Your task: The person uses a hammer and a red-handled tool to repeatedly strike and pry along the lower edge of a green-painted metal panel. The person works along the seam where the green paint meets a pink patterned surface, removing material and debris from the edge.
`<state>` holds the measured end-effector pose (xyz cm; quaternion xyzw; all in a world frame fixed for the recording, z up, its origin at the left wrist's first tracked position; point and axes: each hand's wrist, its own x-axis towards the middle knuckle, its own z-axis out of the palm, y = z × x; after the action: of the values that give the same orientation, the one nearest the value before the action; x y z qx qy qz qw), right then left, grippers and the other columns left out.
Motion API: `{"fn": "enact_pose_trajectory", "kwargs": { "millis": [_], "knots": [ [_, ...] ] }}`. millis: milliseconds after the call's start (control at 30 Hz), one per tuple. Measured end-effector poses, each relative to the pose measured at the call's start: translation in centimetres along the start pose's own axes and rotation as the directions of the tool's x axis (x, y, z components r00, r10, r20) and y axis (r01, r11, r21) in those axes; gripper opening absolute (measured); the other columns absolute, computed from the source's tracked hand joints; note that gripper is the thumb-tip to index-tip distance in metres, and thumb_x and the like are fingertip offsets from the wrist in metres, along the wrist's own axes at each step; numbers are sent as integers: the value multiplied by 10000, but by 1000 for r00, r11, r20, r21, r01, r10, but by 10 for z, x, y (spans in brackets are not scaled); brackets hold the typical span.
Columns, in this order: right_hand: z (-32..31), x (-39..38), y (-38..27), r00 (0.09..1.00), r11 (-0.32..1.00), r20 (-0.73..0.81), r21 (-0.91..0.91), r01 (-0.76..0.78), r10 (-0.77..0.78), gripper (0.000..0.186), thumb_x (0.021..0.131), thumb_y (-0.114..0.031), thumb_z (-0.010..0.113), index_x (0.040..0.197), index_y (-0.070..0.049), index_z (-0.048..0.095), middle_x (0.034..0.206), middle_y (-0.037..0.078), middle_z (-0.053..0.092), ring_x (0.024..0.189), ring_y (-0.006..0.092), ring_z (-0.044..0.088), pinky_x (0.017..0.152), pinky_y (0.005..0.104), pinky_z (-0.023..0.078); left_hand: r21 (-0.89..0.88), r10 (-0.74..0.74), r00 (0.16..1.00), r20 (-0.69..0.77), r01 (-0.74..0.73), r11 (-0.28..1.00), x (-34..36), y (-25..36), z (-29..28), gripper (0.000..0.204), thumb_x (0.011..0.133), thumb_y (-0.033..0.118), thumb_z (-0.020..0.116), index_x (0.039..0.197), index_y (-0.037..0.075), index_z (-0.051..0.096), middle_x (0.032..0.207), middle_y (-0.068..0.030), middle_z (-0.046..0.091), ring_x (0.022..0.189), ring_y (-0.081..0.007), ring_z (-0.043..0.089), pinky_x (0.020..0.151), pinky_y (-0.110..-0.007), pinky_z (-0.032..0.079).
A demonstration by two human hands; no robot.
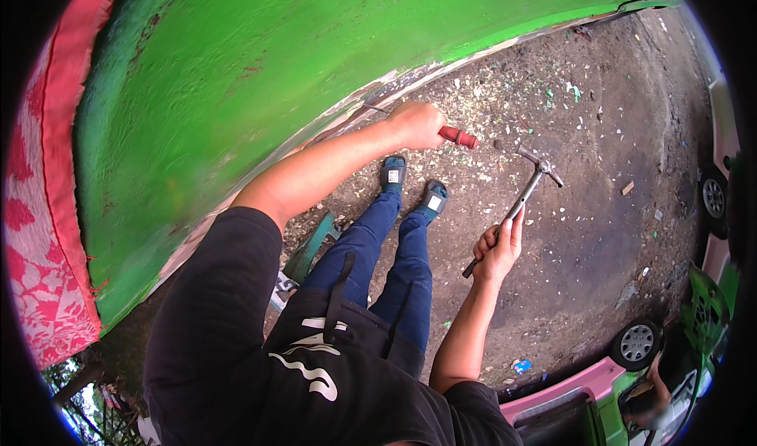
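Observation:
My left hand [416, 124] is closed around a screwdriver with a red handle [459, 137]. Its thin metal shaft points left, with the tip at the lower edge of a large green painted panel [315, 44]; whether it touches or is wedged in cannot be made out. Along that edge the paint is gone in places, leaving a pale, rough strip [394, 83]. Farther right and nearer to me, my right hand [498, 249] grips a metal hammer [530, 184] by its shaft. The hammer's head is up and clear of the screwdriver's handle end.
Pale and green paint chips [505, 91] lie scattered over the dirt ground [552, 288]. A green object [310, 249] stands beside my legs. Red patterned cloth [47, 272] hangs at the left. Pink and green vehicle parts with wheels [637, 343] line the right, where another person [650, 406] is partly visible.

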<state>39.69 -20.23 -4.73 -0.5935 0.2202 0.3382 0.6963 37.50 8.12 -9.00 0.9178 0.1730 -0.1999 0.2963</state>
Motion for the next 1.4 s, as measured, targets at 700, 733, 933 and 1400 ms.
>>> {"fn": "enact_pose_trajectory", "kwargs": {
  "millis": [700, 733, 933, 1400],
  "knots": [
    [-15, -5, 5, 1000, 998, 14, -66, 9, -8, 489, 1006, -176, 446, 1476, -221, 319, 606, -58, 306, 441, 24, 295, 336, 182, 241, 20, -10, 1000, 24, 10, 1000, -3, 2, -2, 149, 694, 236, 625, 691, 101, 689, 655, -173, 639, 655, -354, 646, 642, -465, 510],
    [-15, -5, 6, 1000, 998, 14, -55, -1, 2, 487, 1007, -177, 445, 1476, -221, 320, 604, -58, 306, 439, 24, 293, 336, 182, 241, 16, -17, 999, 33, 17, 1000, -2, 1, -2, 148, 692, 235, 624, 691, 101, 689, 656, -174, 638, 655, -355, 646, 642, -465, 510],
    [-16, -3, 9, 999, 999, 25, -32, -19, 20, 485, 1007, -182, 446, 1474, -216, 321, 598, -57, 303, 431, 23, 283, 334, 181, 235, -15, -51, 998, 45, 51, 999, 0, 2, -4, 143, 685, 223, 620, 701, 100, 690, 665, -179, 639, 660, -354, 646, 646, -463, 510],
    [17, -9, 25, 999, 993, -5, -111, -39, 38, 476, 994, -160, 470, 1455, -221, 370, 593, -62, 351, 449, 27, 341, 350, 185, 274, -21, -67, 996, 59, 68, 997, 4, -5, 0, 174, 717, 257, 631, 707, 93, 688, 667, -172, 642, 653, -355, 644, 638, -456, 513]
  ]
}}
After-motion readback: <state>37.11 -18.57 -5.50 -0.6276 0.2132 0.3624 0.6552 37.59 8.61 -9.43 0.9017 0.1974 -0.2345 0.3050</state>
